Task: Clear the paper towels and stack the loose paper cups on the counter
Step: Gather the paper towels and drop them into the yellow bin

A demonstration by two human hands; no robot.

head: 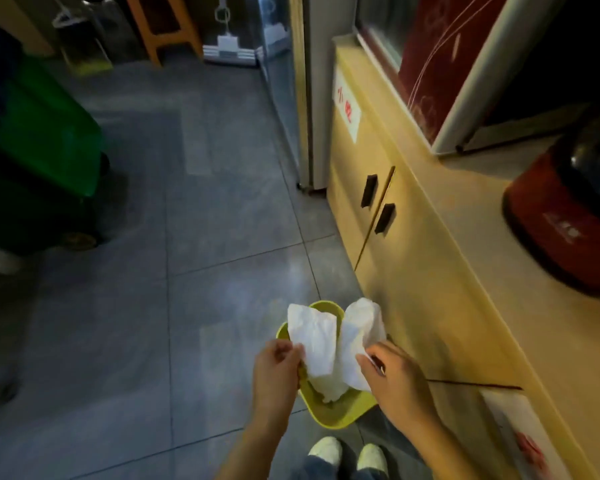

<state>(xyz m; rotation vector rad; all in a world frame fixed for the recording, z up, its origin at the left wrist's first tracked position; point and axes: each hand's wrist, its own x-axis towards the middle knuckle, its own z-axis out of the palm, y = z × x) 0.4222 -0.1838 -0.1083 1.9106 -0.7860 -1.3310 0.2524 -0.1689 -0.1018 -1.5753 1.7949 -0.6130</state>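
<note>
A small yellow-green waste bin [336,412] stands on the tiled floor beside the counter cabinet. My left hand [278,368] pinches one white paper towel [312,341] over the bin. My right hand [392,379] grips a second crumpled paper towel [361,334] next to it. Both towels hang down into the bin's opening. No paper cups are in view.
The yellow counter [482,258] with cabinet doors runs along the right, with a red appliance [561,216] on top. A large green wheeled bin [45,150] stands at the left. A mop [227,46] and an orange stool [163,22] are at the back. My shoes [347,455] show below.
</note>
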